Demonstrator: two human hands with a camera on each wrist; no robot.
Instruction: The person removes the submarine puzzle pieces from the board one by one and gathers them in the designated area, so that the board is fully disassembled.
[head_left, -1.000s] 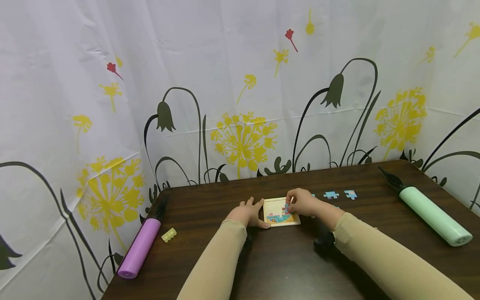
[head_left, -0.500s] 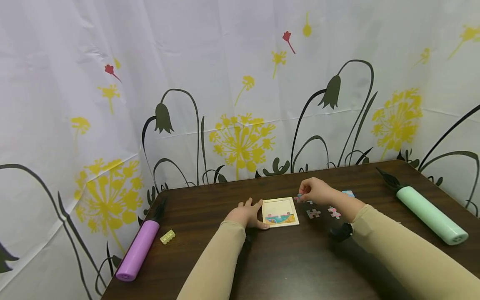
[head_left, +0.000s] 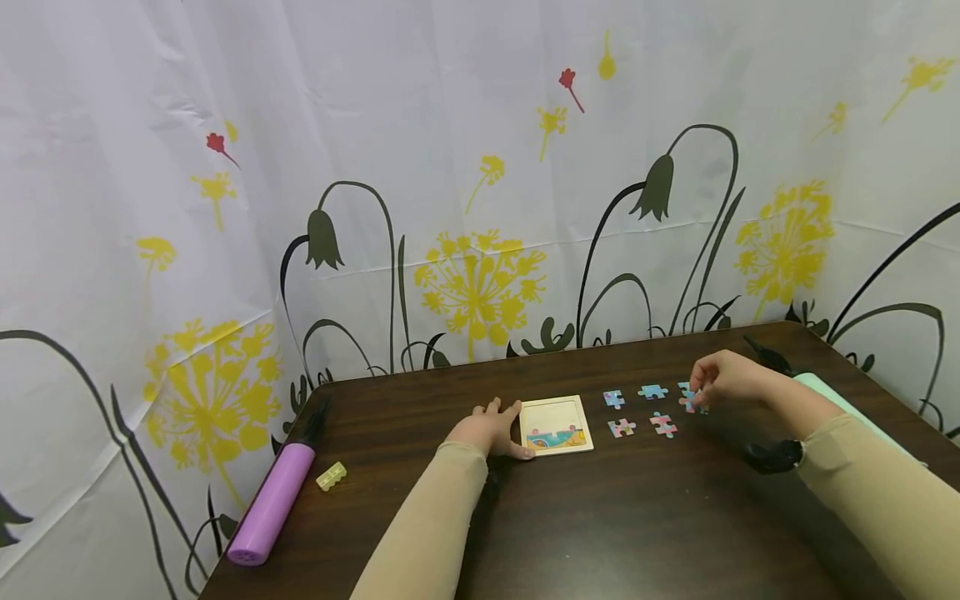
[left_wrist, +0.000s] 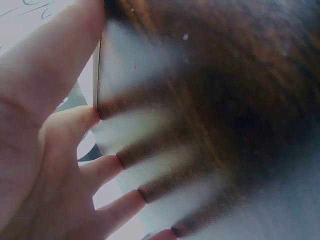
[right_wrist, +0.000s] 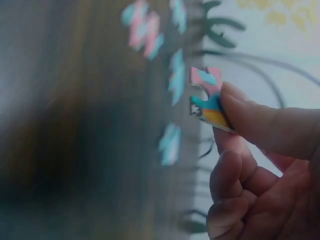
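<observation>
Jigsaw piece (right_wrist: 212, 97) in pinching grip of right hand (head_left: 729, 377), apparently by one edge; rotate before seating, bracing wooden frame (head_left: 553, 416) with wide-spread left hand (head_left: 483, 431).

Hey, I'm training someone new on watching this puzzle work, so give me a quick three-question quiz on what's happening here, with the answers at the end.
1. True or false: the left hand touches the left side of the puzzle tray.
2. Choose one. The right hand pinches: A, a yellow block; B, a puzzle piece; C, a purple cylinder.
3. Fill the gap: inside the tray, the picture strip lies along the side ___ the person (nearest / farthest from).

Key: 1 true; 2 B; 3 nearest.
</observation>
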